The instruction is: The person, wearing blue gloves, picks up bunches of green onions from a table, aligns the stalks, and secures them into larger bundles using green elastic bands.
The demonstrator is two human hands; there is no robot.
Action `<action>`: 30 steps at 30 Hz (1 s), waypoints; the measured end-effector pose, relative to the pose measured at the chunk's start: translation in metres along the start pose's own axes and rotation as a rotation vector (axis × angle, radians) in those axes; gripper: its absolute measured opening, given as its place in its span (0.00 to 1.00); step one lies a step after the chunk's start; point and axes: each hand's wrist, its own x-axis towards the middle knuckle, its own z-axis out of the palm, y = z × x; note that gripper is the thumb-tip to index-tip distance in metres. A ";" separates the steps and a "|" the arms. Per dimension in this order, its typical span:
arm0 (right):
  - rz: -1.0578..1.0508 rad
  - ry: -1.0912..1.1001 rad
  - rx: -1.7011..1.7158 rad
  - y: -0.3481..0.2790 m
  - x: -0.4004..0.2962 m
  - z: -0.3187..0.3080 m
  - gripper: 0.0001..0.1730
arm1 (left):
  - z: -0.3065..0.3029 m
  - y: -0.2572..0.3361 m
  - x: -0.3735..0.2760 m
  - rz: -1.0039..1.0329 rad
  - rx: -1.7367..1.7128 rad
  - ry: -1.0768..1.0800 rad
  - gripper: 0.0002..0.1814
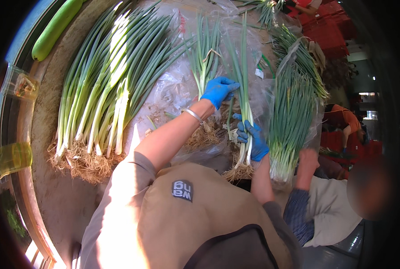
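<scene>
My right hand [256,139], in a blue glove, holds a few scallions [245,101] around their white stems. They stand upright in the view, leaves away from me and stringy roots [240,171] towards my body. My left hand [220,90], also in a blue glove, has its thumb and fingertips pinched at a green leaf beside these stems. Behind that hand lies a scallion bunch [205,60] with a tie around its leaves; the hand and forearm hide part of it. Dry roots [203,134] show below the forearm.
A large scallion pile [99,94] lies left, another bundle [292,117] in clear plastic right. Plastic sheeting [173,77] covers the middle. A long green gourd [55,30], a clear container [20,84] and a yellow-green cup [12,159] line the left edge. A co-worker [331,208] is close right.
</scene>
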 end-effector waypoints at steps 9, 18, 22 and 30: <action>-0.031 -0.438 0.458 0.006 0.025 -0.022 0.17 | 0.042 0.020 -0.028 -0.238 0.138 -0.568 0.20; -0.066 -0.091 -0.594 -0.020 0.032 -0.005 0.25 | 0.027 0.037 -0.014 0.425 1.124 0.008 0.20; -0.317 -0.108 0.115 -0.029 0.035 0.001 0.22 | 0.023 0.041 -0.045 0.386 1.265 -0.005 0.22; -0.131 -0.001 0.381 0.017 0.072 -0.008 0.16 | -0.020 -0.004 -0.067 0.014 1.088 -0.226 0.24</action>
